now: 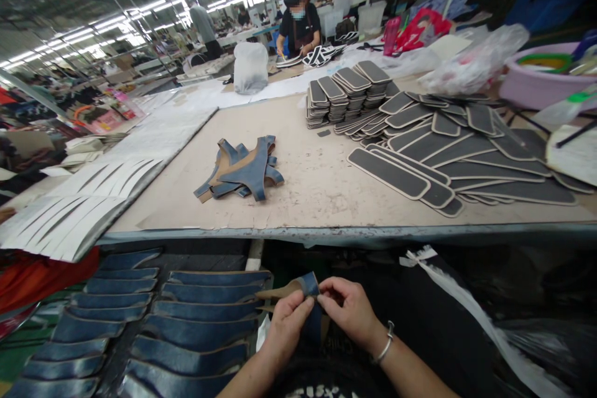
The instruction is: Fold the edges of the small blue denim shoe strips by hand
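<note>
Close to my body, a blue leather piece (310,284) with a tan underside is gripped between both hands. My left hand (288,322) pinches it from the left, thumb on top. On its other side, my right hand (346,305) closes its fingertips on the piece's right edge. Part of the leather hangs below my fingers, in shadow. To the left, rows of curved blue leather strips (200,311) lie overlapped on a dark surface. Beyond my hands, a small heap of blue leather pieces (252,168) with several arms rests on the table (298,211).
At right, dark grey pads (392,174) with pale edges lie stacked and fanned out. White cut strips (69,217) cover the board at left. A lilac basin (536,81) and plastic bags (480,62) stand far right. Across the table, a masked person (298,25) handles pieces.
</note>
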Tool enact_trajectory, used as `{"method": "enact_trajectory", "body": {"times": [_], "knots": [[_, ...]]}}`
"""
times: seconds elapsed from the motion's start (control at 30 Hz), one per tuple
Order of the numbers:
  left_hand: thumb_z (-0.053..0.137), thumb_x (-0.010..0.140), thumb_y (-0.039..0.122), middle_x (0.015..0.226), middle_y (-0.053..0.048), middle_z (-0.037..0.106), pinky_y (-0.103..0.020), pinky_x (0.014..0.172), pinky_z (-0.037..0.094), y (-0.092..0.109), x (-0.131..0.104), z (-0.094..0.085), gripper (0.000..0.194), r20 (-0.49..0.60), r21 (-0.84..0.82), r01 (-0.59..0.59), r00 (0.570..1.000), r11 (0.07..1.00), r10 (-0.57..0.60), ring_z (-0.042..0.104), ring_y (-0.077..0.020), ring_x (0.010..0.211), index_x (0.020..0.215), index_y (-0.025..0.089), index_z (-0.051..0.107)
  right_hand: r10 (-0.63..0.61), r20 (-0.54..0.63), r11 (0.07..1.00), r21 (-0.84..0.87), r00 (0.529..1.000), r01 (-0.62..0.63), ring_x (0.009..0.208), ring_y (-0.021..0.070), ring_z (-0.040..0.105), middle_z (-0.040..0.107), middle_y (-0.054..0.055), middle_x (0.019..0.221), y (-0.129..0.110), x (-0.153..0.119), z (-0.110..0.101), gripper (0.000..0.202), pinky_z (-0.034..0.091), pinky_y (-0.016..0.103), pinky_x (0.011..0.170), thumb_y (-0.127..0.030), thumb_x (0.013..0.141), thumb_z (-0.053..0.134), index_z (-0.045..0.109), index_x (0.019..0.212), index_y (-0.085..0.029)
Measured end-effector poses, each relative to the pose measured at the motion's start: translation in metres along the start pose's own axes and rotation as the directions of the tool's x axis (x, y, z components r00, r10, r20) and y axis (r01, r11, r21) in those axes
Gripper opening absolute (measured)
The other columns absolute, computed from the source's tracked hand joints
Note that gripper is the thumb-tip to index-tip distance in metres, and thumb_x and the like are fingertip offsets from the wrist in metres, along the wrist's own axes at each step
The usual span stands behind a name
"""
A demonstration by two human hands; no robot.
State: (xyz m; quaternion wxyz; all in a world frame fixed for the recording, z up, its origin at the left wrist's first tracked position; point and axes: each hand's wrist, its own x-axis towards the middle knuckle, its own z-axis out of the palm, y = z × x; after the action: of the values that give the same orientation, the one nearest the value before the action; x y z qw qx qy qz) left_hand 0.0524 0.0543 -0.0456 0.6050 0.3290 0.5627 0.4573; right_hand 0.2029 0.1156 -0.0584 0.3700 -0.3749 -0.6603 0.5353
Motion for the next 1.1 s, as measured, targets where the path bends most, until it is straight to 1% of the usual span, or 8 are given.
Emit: {"method": "enact_trajectory", "body": {"times": [0.33,0.53,0.67,0.77,0.9,0.97,1.07,1.1], "knots": [[0.068,0.077,0.038,0.073,-0.006,0.067,-0.026,0.065,0.045,0.008,-0.004,0.002,0.032,0.072,-0.166,0.075,0.995,0.983,-0.064,0.057,-0.0151,0.063,0.094,0.011,0.071,0.052,0.01,0.996,0.067,0.999,-0.052,0.057,0.0148,0.052,0.058,0.002,0.063,0.008,-0.001,0.006,0.016,0.041,0.025,0.054,-0.029,0.08,0.058,0.064,0.072,-0.016],[0.067,0.079,0.028,0.074,-0.006,0.067,-0.022,0.067,0.047,0.041,0.0,0.003,0.021,-0.049,-0.329,-0.077,0.997,0.941,0.065,0.059,-0.0124,0.066,0.088,0.01,0.07,-0.055,0.375,0.947,0.314,0.926,-0.071,0.103,0.0239,0.056,0.059,0.01,0.113,0.008,0.001,-0.008,0.054,0.046,0.038,0.09,-0.052,0.088,0.05,0.047,0.132,-0.019],[0.069,0.078,0.027,0.072,-0.004,0.067,-0.017,0.061,0.045,0.063,0.005,0.001,0.018,-0.124,-0.378,-0.14,0.987,0.915,0.1,0.058,-0.009,0.062,0.086,0.011,0.07,-0.115,0.466,0.993,0.017,0.877,0.121,0.096,0.0246,0.056,0.063,0.005,0.101,0.012,-0.004,-0.009,0.034,0.041,0.036,0.088,-0.034,0.074,0.072,0.066,0.106,-0.021],[0.061,0.083,0.035,0.084,-0.007,0.07,-0.024,0.068,0.049,0.075,0.009,-0.008,0.03,-0.05,-0.241,-0.16,0.987,0.957,0.152,0.062,-0.0144,0.07,0.102,0.013,0.068,-0.025,0.391,1.0,0.005,0.92,0.025,0.065,0.0172,0.052,0.057,0.001,0.067,0.018,-0.006,-0.002,0.023,0.04,0.03,0.065,-0.03,0.085,0.058,0.065,0.069,-0.015],[0.051,0.087,0.046,0.103,-0.012,0.068,-0.036,0.087,0.047,0.082,0.012,-0.033,0.042,-0.011,0.204,-0.263,0.962,0.943,0.271,0.062,-0.0241,0.096,0.111,0.014,0.064,0.009,0.297,0.972,0.22,0.955,-0.078,0.073,0.0195,0.057,0.062,0.003,0.075,0.015,-0.004,-0.004,0.038,0.046,0.03,0.067,-0.045,0.094,0.042,0.065,0.085,-0.016],[0.052,0.087,0.043,0.106,-0.011,0.067,-0.038,0.093,0.044,0.078,0.008,-0.049,0.036,-0.118,0.423,-0.38,0.877,0.823,0.465,0.059,-0.0249,0.103,0.108,0.016,0.066,0.082,0.18,0.844,0.51,0.98,-0.164,0.081,0.0214,0.061,0.066,0.005,0.085,0.008,-0.002,-0.011,0.036,0.049,0.033,0.074,-0.048,0.093,0.047,0.064,0.1,-0.017],[0.059,0.083,0.034,0.108,-0.008,0.062,-0.038,0.097,0.041,0.064,-0.002,-0.064,0.024,-0.286,0.641,-0.514,0.53,0.571,0.798,0.055,-0.0235,0.105,0.1,0.019,0.067,0.292,0.026,0.483,0.859,0.956,-0.171,0.09,0.0225,0.063,0.068,0.006,0.098,-0.005,0.002,-0.024,0.038,0.051,0.035,0.082,-0.047,0.083,0.066,0.062,0.111,-0.022],[0.061,0.082,0.032,0.107,-0.008,0.061,-0.037,0.096,0.042,0.057,-0.006,-0.066,0.022,-0.31,0.642,-0.525,0.49,0.56,0.815,0.056,-0.0231,0.104,0.099,0.019,0.066,0.345,0.01,0.405,0.901,0.938,-0.158,0.093,0.0225,0.063,0.068,0.005,0.103,-0.009,0.003,-0.028,0.042,0.052,0.036,0.084,-0.046,0.081,0.068,0.06,0.115,-0.024]]}}
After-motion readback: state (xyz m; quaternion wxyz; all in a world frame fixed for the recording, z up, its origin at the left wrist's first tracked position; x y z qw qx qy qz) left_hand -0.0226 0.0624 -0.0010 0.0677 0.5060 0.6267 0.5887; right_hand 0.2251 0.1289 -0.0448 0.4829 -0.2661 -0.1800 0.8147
